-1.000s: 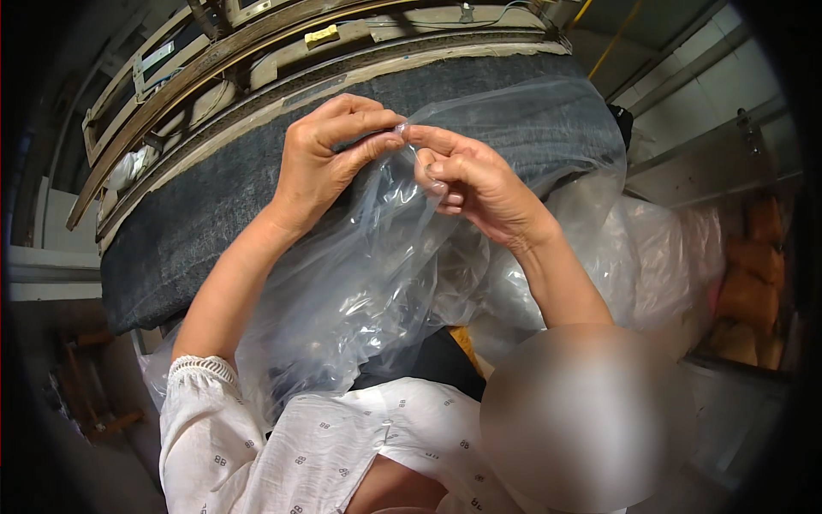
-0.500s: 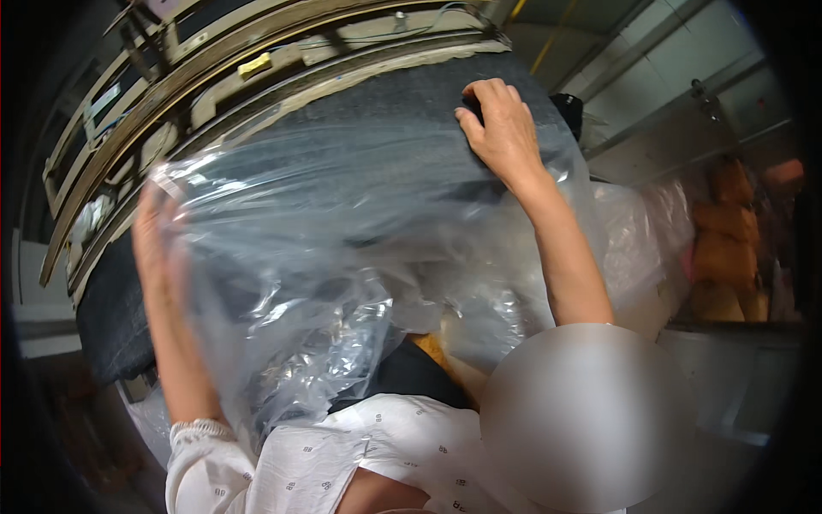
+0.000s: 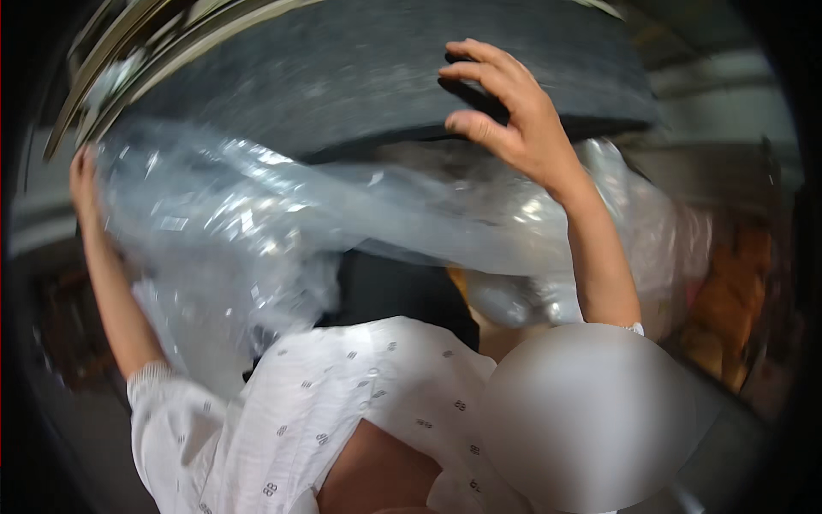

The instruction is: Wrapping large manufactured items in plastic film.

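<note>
A large crinkled sheet of clear plastic film (image 3: 223, 197) stretches across the space between my body and a dark grey padded surface (image 3: 360, 64). Out at the far left, my left hand (image 3: 83, 184) is closed on the film's left end, with the fingertips partly blurred. My right hand (image 3: 514, 111) hovers over the near edge of the dark surface, fingers spread and curved, holding nothing. The film passes below my right wrist. Its lower folds hang in front of my black lower garment.
Metal and wooden rails of a machine (image 3: 128, 51) run along the far left edge of the dark surface. More clear plastic (image 3: 659, 223) lies beyond my right forearm, near an orange-brown stack (image 3: 732, 300). A pale blurred disc covers the lower right.
The film has come off most of the dark surface toward my body. My left hand has swung outward to the left. My right hand's fingers have spread, and the view has shifted.
</note>
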`<action>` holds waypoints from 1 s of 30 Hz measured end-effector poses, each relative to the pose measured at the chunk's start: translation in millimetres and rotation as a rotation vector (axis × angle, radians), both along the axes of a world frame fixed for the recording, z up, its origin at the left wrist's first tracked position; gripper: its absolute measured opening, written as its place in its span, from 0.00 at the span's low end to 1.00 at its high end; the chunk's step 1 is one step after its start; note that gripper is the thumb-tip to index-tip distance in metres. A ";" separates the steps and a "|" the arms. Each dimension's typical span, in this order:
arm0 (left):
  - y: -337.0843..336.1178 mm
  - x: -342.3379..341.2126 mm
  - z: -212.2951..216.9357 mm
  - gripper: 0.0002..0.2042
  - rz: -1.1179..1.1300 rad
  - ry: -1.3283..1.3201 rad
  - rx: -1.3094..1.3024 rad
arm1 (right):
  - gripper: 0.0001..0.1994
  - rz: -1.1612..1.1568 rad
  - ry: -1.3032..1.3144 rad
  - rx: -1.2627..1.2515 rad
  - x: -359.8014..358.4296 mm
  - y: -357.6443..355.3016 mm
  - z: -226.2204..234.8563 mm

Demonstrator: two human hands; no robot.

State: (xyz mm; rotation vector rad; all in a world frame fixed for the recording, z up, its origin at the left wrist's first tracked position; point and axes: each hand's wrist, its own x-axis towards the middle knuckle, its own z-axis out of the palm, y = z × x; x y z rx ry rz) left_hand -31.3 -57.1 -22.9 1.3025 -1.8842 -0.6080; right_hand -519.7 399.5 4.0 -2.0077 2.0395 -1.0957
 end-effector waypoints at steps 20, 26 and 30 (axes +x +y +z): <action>33.4 -55.5 -24.0 0.07 -0.186 0.854 -0.087 | 0.11 0.093 -1.070 0.268 121.4 -126.8 49.0; 39.4 -59.1 -25.6 0.12 -0.046 0.459 -0.144 | 0.11 -0.289 0.441 0.109 68.6 -53.9 40.3; -65.3 120.2 -63.8 0.14 0.118 0.058 -0.381 | 0.09 -0.690 0.643 0.129 -13.2 52.0 31.8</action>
